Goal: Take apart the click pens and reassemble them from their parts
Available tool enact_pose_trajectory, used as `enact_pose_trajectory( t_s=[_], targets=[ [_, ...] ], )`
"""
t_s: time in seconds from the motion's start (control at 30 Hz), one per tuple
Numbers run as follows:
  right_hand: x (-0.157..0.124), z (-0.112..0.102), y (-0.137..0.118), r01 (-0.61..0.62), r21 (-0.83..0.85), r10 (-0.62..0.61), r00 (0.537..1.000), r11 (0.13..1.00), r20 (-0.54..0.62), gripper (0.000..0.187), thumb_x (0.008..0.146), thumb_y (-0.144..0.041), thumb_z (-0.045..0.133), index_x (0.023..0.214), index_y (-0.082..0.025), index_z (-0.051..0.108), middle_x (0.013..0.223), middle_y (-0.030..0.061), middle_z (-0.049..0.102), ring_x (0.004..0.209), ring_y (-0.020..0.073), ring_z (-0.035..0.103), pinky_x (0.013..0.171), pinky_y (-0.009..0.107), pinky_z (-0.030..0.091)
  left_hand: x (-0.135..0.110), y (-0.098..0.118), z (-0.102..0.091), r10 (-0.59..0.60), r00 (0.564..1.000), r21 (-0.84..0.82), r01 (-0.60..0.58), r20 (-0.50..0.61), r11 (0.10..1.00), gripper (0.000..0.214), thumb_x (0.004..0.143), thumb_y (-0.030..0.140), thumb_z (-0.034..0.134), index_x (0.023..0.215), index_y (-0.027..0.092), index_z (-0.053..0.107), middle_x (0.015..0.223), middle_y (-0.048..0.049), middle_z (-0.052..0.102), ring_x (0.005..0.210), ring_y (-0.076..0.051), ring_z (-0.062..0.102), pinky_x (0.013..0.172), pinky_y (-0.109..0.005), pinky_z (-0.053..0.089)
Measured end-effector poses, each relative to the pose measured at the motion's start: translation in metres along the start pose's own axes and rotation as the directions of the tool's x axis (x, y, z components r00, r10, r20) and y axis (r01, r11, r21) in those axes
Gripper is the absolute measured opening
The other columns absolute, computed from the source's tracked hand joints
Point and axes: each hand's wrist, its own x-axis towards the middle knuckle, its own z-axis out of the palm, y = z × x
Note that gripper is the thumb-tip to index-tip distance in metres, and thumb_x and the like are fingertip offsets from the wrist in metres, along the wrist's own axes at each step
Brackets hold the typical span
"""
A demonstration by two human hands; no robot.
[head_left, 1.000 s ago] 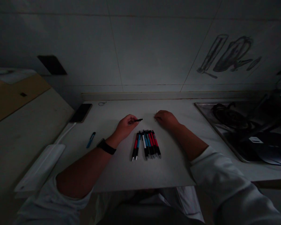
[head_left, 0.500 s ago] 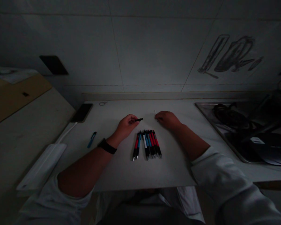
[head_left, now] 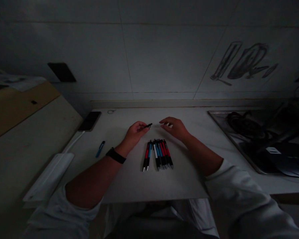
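Between the thumb and fingers of my left hand [head_left: 135,133] is a small black pen part [head_left: 149,125], its end sticking out to the right. The rest of it is hidden in the grip. Facing it across a short gap, my right hand [head_left: 175,127] has its thumb and fingers apart, and I see nothing in it. Below both hands, several ballpoint pens [head_left: 161,154] with red, blue and white barrels lie side by side, tips toward me. A red pen and a blue pen [head_left: 147,156] lie slightly apart at their left.
A short blue pen piece [head_left: 100,149] lies left of my wrist. Further left are a phone [head_left: 90,121] and a white power strip [head_left: 48,176] with a cable. A small ring [head_left: 111,112] lies near the wall. At right is a metal-edged recess [head_left: 235,144] holding dark cables.
My right hand has opened; the thin white stick and dark piece seen at its fingertips no longer show. My left hand keeps its hold, with the pen part tilted slightly upward.
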Motion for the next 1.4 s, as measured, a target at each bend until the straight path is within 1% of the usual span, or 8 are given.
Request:
enact_pose_trajectory(
  t_s=[0.2, 0.37, 0.53, 0.7, 1.03, 1.23, 1.3, 1.4],
  targets=[
    [0.017, 0.039, -0.044, -0.127, 0.352, 0.128, 0.992, 0.927, 0.021, 0.021, 0.088, -0.045, 0.067, 0.091, -0.024, 0.073, 0.091, 0.0024, 0.077, 0.082, 0.0178, 0.069, 0.079, 0.031, 0.053, -0.001, 0.006, 0.000, 0.050, 0.998, -0.085, -0.053, -0.043, 0.995, 0.029, 0.079, 0.036, 0.080, 0.097, 0.019, 0.065, 0.091, -0.0022, 0.070, 0.085, -0.016, 0.065, 0.080, -0.028, 0.050],
    [0.039, 0.043, -0.036, -0.125, 0.435, 0.147, 0.989, 0.892, -0.017, 0.026, 0.086, -0.046, 0.069, 0.089, -0.020, 0.072, 0.087, 0.0034, 0.075, 0.079, 0.0173, 0.067, 0.077, 0.030, 0.051, 0.003, 0.007, -0.003, 0.062, 0.988, -0.158, -0.084, -0.140, 0.984, 0.027, 0.081, 0.035, 0.080, 0.098, 0.019, 0.066, 0.095, -0.0042, 0.072, 0.089, -0.017, 0.067, 0.083, -0.029, 0.050],
    [0.070, 0.023, -0.006, -0.163, -0.034, 0.162, 0.986, 0.986, -0.022, 0.017, 0.089, -0.035, 0.067, 0.091, -0.021, 0.078, 0.091, 0.0047, 0.077, 0.083, 0.0190, 0.067, 0.080, 0.031, 0.048, 0.009, 0.005, -0.011, 0.042, 0.959, -0.180, -0.096, -0.282, 0.979, 0.022, 0.084, 0.033, 0.075, 0.099, 0.019, 0.066, 0.095, -0.0049, 0.071, 0.090, -0.016, 0.065, 0.086, -0.030, 0.051],
    [0.084, 0.027, 0.020, -0.124, -0.440, 0.228, 0.955, 0.890, 0.192, 0.020, 0.091, -0.032, 0.065, 0.097, -0.022, 0.082, 0.103, 0.0080, 0.078, 0.094, 0.0221, 0.069, 0.083, 0.030, 0.047, 0.011, 0.001, -0.015, 0.039, 0.956, -0.198, -0.100, -0.291, 0.975, 0.023, 0.085, 0.035, 0.075, 0.100, 0.019, 0.067, 0.093, -0.0035, 0.068, 0.088, -0.015, 0.063, 0.085, -0.029, 0.051],
    [0.076, 0.041, 0.034, -0.134, -0.537, 0.291, 0.932, 0.833, 0.218, 0.028, 0.092, -0.037, 0.062, 0.106, -0.023, 0.082, 0.112, 0.0123, 0.077, 0.102, 0.0265, 0.069, 0.088, 0.033, 0.049, 0.012, -0.002, -0.015, 0.008, 0.966, -0.211, -0.064, -0.260, 0.975, 0.023, 0.083, 0.033, 0.076, 0.099, 0.019, 0.066, 0.092, -0.0035, 0.068, 0.087, -0.015, 0.063, 0.084, -0.030, 0.051],
    [0.073, 0.033, 0.021, -0.155, -0.391, 0.203, 0.976, 0.907, 0.084, 0.028, 0.095, -0.035, 0.058, 0.104, -0.020, 0.080, 0.112, 0.0134, 0.076, 0.103, 0.0269, 0.068, 0.092, 0.037, 0.049, 0.012, -0.003, -0.017, 0.036, 0.970, -0.162, -0.077, -0.241, 0.984, 0.021, 0.084, 0.031, 0.075, 0.099, 0.019, 0.067, 0.094, -0.0039, 0.069, 0.088, -0.015, 0.064, 0.084, -0.029, 0.051],
    [0.072, 0.031, 0.009, -0.135, -0.193, 0.145, 0.989, 0.972, 0.038, 0.033, 0.099, -0.040, 0.053, 0.102, -0.020, 0.078, 0.107, 0.0115, 0.077, 0.100, 0.0250, 0.068, 0.091, 0.036, 0.050, 0.012, -0.002, -0.018, 0.068, 0.970, -0.103, -0.095, -0.235, 0.990, 0.019, 0.084, 0.030, 0.075, 0.098, 0.019, 0.068, 0.095, -0.0040, 0.071, 0.088, -0.016, 0.065, 0.084, -0.030, 0.051],
    [0.069, 0.033, -0.013, -0.107, 0.199, 0.079, 0.986, 0.974, 0.146, 0.039, 0.098, -0.052, 0.051, 0.100, -0.021, 0.074, 0.094, 0.0069, 0.075, 0.084, 0.0204, 0.068, 0.079, 0.032, 0.052, 0.011, 0.000, -0.019, 0.121, 0.971, 0.009, -0.122, -0.206, 0.992, 0.017, 0.084, 0.028, 0.075, 0.096, 0.019, 0.069, 0.095, -0.0043, 0.073, 0.087, -0.016, 0.067, 0.083, -0.030, 0.052]
  ],
)
